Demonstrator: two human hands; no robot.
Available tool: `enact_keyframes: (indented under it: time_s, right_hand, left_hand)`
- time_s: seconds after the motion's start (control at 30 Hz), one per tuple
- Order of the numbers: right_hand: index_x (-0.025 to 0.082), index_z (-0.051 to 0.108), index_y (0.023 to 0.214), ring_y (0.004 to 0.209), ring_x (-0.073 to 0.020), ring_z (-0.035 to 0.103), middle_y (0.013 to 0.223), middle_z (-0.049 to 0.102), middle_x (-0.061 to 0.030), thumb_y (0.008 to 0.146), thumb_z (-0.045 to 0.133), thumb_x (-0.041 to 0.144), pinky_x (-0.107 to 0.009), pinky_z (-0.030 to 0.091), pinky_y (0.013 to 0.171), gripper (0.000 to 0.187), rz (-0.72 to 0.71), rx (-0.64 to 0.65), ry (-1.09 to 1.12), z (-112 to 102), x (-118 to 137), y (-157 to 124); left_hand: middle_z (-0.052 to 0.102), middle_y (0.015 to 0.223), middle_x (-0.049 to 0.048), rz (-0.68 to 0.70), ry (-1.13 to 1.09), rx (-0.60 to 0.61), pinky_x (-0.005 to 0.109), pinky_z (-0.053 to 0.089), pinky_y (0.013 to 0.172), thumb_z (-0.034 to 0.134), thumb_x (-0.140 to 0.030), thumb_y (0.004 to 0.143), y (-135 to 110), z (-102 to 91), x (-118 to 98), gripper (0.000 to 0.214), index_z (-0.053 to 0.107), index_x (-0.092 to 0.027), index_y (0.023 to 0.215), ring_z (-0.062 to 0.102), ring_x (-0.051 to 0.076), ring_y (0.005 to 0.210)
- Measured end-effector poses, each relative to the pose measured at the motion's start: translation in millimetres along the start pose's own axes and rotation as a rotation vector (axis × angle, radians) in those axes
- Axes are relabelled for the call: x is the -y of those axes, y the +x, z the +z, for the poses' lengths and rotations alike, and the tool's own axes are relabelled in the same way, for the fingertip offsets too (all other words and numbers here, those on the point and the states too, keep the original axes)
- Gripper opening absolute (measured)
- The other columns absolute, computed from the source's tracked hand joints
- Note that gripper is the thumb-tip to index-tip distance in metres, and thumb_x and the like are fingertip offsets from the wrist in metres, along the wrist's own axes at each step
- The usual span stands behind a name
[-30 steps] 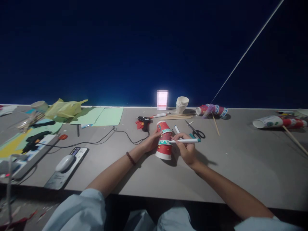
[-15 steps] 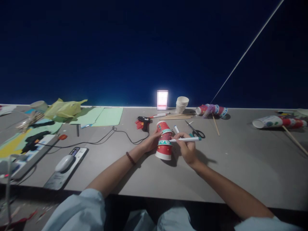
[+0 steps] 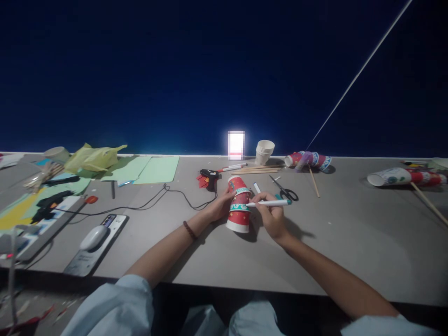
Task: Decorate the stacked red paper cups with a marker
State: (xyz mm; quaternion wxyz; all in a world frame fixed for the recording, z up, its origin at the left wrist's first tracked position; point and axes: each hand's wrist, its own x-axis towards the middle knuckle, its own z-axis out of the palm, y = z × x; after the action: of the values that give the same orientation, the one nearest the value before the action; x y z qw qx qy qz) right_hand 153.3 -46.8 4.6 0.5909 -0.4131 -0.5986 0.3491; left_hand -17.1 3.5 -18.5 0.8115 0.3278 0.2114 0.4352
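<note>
Red paper cups [image 3: 239, 219] joined in a row, with teal and white patterned bands, lie in front of me above the table. My left hand [image 3: 223, 204] is closed round their left side, its thumb on the upper part. In my right hand [image 3: 272, 215] is a white marker pen [image 3: 275, 203] with a green end, gripped between thumb and fingers. The pen's tip meets the middle band of the cups or hovers just over it; I cannot tell which. A pen cap [image 3: 256, 187] lies behind my right hand, near black-handled scissors [image 3: 287, 192].
A black glue gun [image 3: 209, 177] lies behind the cups, its cord running left to a power strip [image 3: 52, 228]. White cups [image 3: 265, 151] stand stacked at the back. A phone [image 3: 110, 228] lies left; decorated cups on sticks [image 3: 320, 161] lie right.
The marker pen has shifted very slightly left in my right hand. Both hands and the cups otherwise stay in place.
</note>
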Motion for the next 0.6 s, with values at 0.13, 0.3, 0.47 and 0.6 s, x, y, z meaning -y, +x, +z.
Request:
enact_keyframes:
  time_s: [0.13, 0.3, 0.47, 0.6]
  right_hand:
    - [0.022, 0.058, 0.074, 0.068, -0.0164, 0.055, 0.072, 0.059, 0.0007, 0.08, 0.054, 0.02, -0.029, 0.043, 0.065, 0.008, 0.006, -0.004, 0.001, -0.8, -1.7, 0.0]
    - [0.022, 0.058, 0.073, 0.065, -0.0156, 0.053, 0.068, 0.057, 0.0017, 0.079, 0.054, 0.021, -0.028, 0.041, 0.061, 0.007, 0.029, -0.002, 0.018, -0.7, -0.2, -0.5]
    - [0.022, 0.059, 0.074, 0.066, -0.016, 0.055, 0.071, 0.06, 0.0009, 0.08, 0.055, 0.023, -0.028, 0.043, 0.063, 0.007, 0.034, -0.039, 0.055, -0.1, 0.1, 0.4]
    - [0.023, 0.059, 0.077, 0.071, -0.0167, 0.058, 0.073, 0.062, 0.001, 0.083, 0.056, 0.026, -0.029, 0.045, 0.068, 0.007, 0.04, -0.065, 0.078, -0.1, -2.8, 0.8]
  left_hand:
    - [0.072, 0.105, 0.0122, -0.003, -0.001, -0.007, 0.04, 0.05, 0.09, 0.075, -0.026, 0.077, -0.5, 3.6, -1.4, 0.043, 0.06, -0.015, 0.116, 0.07, 0.025, 0.091]
    - [0.072, 0.106, 0.0127, 0.003, 0.002, 0.004, 0.037, 0.051, 0.087, 0.075, -0.027, 0.077, -1.1, 6.8, -2.7, 0.043, 0.06, -0.014, 0.115, 0.07, 0.024, 0.089]
    - [0.072, 0.104, 0.0117, -0.012, 0.001, -0.019, 0.036, 0.053, 0.082, 0.075, -0.027, 0.077, -0.4, 4.2, -2.5, 0.042, 0.06, -0.015, 0.115, 0.07, 0.023, 0.087]
    - [0.072, 0.104, 0.0115, -0.02, -0.006, -0.037, 0.037, 0.052, 0.083, 0.07, -0.026, 0.081, 0.5, 2.2, -2.3, 0.039, 0.06, -0.015, 0.117, 0.07, 0.023, 0.088]
